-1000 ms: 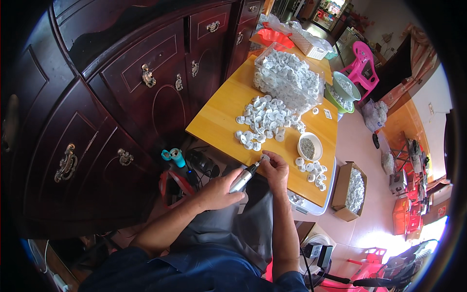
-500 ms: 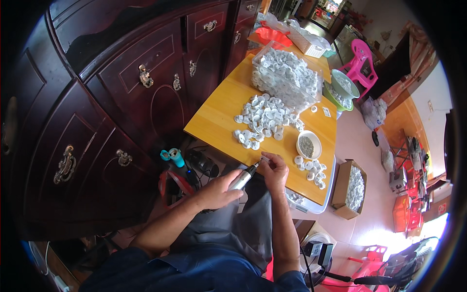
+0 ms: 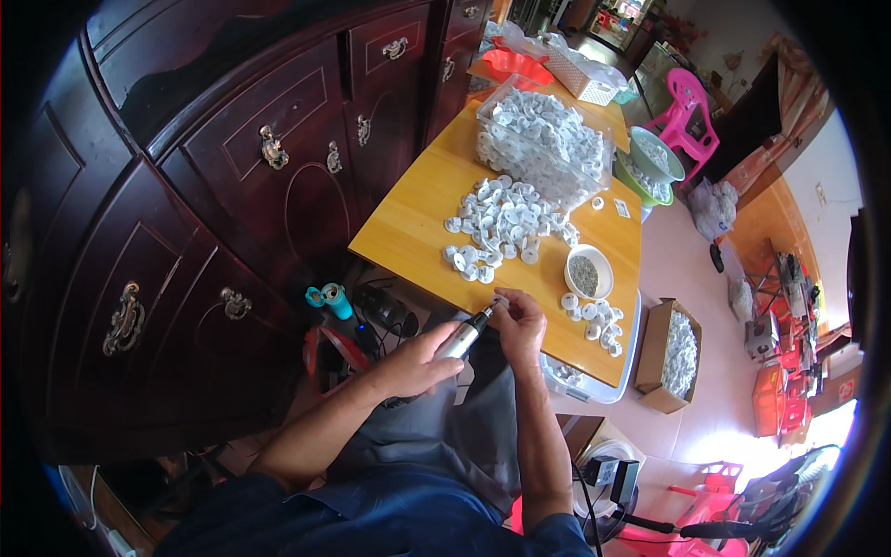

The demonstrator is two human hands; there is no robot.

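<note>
My left hand (image 3: pixel 416 365) is wrapped round a silver and black electric screwdriver (image 3: pixel 458 342). Its tip points up and right, meeting a small white plastic part (image 3: pixel 502 302) at the table's front edge. My right hand (image 3: pixel 524 330) pinches that part between thumb and fingers, which partly hide it. On the yellow wooden table (image 3: pixel 408 223) lies a loose pile of similar white parts (image 3: pixel 506 221). A white bowl (image 3: pixel 605 278) of tiny grey metal pieces, too small to name surely, stands right of it. Several more white parts (image 3: pixel 603 331) lie just below the bowl.
A clear bin (image 3: pixel 594 190) heaped with white parts stands at the table's back. Beyond the right edge are stacked basins (image 3: pixel 670 165) and a cardboard box (image 3: pixel 654 367) of white parts. Dark wooden cabinets (image 3: pixel 223 186) flank the left. A turquoise flask (image 3: pixel 339 302) stands below the table's left edge.
The view has shifted slightly. Both hands stay almost in place, with the screwdriver tip still against the white part; my right fingers have moved a little.
</note>
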